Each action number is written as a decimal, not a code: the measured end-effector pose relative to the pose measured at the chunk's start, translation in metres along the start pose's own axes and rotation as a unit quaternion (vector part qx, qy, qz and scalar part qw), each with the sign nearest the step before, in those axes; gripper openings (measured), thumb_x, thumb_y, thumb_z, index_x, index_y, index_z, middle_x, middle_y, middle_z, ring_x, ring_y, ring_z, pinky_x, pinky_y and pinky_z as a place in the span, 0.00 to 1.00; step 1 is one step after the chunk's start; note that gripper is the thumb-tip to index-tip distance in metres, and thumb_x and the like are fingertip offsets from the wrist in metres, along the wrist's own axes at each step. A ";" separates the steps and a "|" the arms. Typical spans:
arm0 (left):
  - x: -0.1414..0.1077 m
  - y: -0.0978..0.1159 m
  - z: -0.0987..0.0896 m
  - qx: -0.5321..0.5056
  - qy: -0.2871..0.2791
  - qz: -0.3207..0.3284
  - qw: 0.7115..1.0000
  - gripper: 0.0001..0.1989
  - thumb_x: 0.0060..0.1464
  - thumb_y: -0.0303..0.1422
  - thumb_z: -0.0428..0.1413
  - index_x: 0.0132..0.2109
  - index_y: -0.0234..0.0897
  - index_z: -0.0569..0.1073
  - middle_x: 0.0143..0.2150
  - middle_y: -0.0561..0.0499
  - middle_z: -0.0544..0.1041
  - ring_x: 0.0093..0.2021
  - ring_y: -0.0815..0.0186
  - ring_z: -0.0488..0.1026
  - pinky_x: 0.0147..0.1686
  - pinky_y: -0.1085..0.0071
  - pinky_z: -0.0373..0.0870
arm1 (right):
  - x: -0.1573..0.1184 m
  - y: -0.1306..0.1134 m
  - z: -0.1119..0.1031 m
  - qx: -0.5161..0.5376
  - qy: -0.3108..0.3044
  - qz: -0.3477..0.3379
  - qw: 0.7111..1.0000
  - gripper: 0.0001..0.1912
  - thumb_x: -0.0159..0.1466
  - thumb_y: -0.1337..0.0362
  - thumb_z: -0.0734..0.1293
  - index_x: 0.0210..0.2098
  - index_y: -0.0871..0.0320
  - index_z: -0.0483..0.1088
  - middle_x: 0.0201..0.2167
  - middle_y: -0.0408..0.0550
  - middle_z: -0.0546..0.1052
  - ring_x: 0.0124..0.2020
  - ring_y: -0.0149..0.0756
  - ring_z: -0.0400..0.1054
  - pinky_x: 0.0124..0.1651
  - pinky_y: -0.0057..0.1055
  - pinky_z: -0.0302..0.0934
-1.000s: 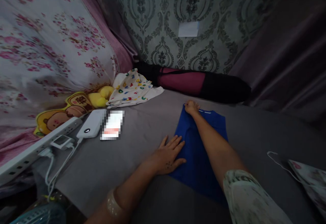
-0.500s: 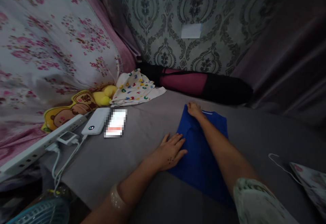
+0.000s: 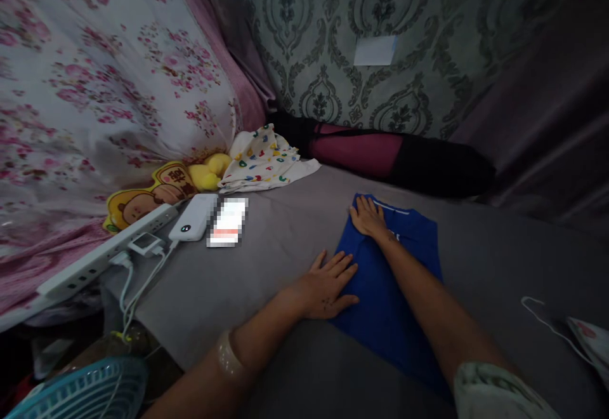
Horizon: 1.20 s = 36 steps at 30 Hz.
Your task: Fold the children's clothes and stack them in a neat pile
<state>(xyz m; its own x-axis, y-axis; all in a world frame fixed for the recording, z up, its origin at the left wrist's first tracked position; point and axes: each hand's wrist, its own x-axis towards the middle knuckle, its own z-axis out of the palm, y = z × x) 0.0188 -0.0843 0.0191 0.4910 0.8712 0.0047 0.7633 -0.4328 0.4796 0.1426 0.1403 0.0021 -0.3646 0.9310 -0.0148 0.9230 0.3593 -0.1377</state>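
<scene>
A blue garment (image 3: 380, 305) lies flat on the grey sheet (image 3: 266, 241), with a white strip along its far edge. My left hand (image 3: 329, 284) rests with spread fingers over the garment's left edge, partly on the sheet. Farther up, my right hand (image 3: 369, 216) lies flat on the garment's far left corner, its fingers stretched out. Neither hand grips the cloth. My right forearm crosses over the garment and hides part of its right side.
To the left are a power strip (image 3: 109, 247) with plugs and cables, a white power bank (image 3: 194, 217), a lit phone (image 3: 228, 222), a yellow cushion (image 3: 143, 203) and a patterned white cloth (image 3: 266, 162). A black and maroon roll (image 3: 361, 152) lies along the wall.
My right hand has gone from pinched fingers at the garment's far corner to lying flat on it. The garment's far edge looks flatter. The view has shifted slightly left.
</scene>
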 end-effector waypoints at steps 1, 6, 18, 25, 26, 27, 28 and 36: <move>0.000 0.000 0.000 0.000 0.002 0.000 1.000 0.36 0.64 0.53 0.37 0.71 0.38 0.48 0.72 0.39 0.46 0.72 0.54 0.39 0.67 0.44 0.36 | 0.001 0.001 0.001 0.000 0.000 0.000 1.000 0.33 0.71 0.52 0.45 0.70 0.64 0.47 0.71 0.54 0.47 0.71 0.46 0.37 0.69 0.50 0.33; 0.001 0.001 -0.003 -0.006 0.002 -0.001 1.000 0.36 0.63 0.54 0.39 0.70 0.38 0.49 0.72 0.38 0.47 0.72 0.53 0.40 0.67 0.43 0.36 | 0.004 0.003 0.003 0.016 -0.004 -0.002 1.000 0.32 0.72 0.52 0.45 0.70 0.63 0.47 0.71 0.53 0.46 0.71 0.44 0.36 0.69 0.50 0.32; 0.003 0.001 -0.005 0.005 0.048 -0.023 0.999 0.36 0.64 0.54 0.37 0.68 0.33 0.56 0.70 0.36 0.54 0.71 0.54 0.47 0.67 0.46 0.38 | -0.030 -0.016 -0.007 0.028 -0.002 0.012 1.000 0.35 0.71 0.52 0.44 0.70 0.68 0.45 0.72 0.57 0.43 0.72 0.45 0.33 0.69 0.50 0.28; 0.003 -0.002 -0.006 0.009 0.019 -0.021 1.000 0.36 0.63 0.53 0.40 0.68 0.32 0.56 0.71 0.35 0.52 0.71 0.53 0.45 0.67 0.46 0.37 | -0.038 -0.019 0.001 0.026 -0.002 0.043 0.999 0.36 0.71 0.51 0.45 0.70 0.70 0.44 0.71 0.57 0.44 0.72 0.44 0.34 0.70 0.47 0.28; 0.004 -0.002 -0.005 0.005 0.026 -0.021 0.999 0.35 0.63 0.53 0.41 0.67 0.32 0.57 0.70 0.35 0.53 0.71 0.53 0.46 0.67 0.46 0.37 | -0.037 -0.018 0.001 0.027 -0.002 0.042 0.999 0.36 0.71 0.51 0.45 0.70 0.71 0.44 0.71 0.57 0.44 0.72 0.45 0.34 0.70 0.47 0.28; 0.004 -0.002 -0.005 0.001 0.035 -0.022 0.999 0.34 0.63 0.52 0.41 0.67 0.33 0.58 0.70 0.35 0.54 0.71 0.53 0.47 0.67 0.46 0.38 | -0.037 -0.017 0.001 0.030 -0.003 0.040 0.999 0.36 0.71 0.51 0.45 0.69 0.71 0.44 0.71 0.58 0.44 0.72 0.45 0.34 0.70 0.47 0.28; 0.005 -0.002 -0.005 -0.004 0.045 -0.023 0.999 0.33 0.64 0.51 0.42 0.66 0.33 0.60 0.69 0.36 0.56 0.70 0.54 0.49 0.67 0.46 0.39 | -0.037 -0.017 0.000 0.036 -0.006 0.039 0.999 0.36 0.71 0.52 0.45 0.69 0.71 0.44 0.71 0.58 0.45 0.72 0.45 0.34 0.70 0.47 0.29; 0.012 -0.008 -0.005 -0.029 0.169 -0.050 0.984 0.18 0.64 0.31 0.43 0.58 0.36 0.68 0.61 0.42 0.70 0.62 0.60 0.66 0.63 0.55 0.57 | -0.063 -0.029 -0.013 0.048 -0.004 0.021 0.999 0.35 0.71 0.54 0.45 0.69 0.72 0.44 0.71 0.60 0.44 0.72 0.46 0.33 0.70 0.47 0.29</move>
<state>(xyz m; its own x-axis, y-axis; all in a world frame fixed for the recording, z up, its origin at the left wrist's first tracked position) 0.0164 -0.0690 0.0199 0.2391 0.9404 0.2417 0.7707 -0.3352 0.5419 0.1407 0.0724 0.0198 -0.3278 0.9443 -0.0298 0.9214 0.3126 -0.2309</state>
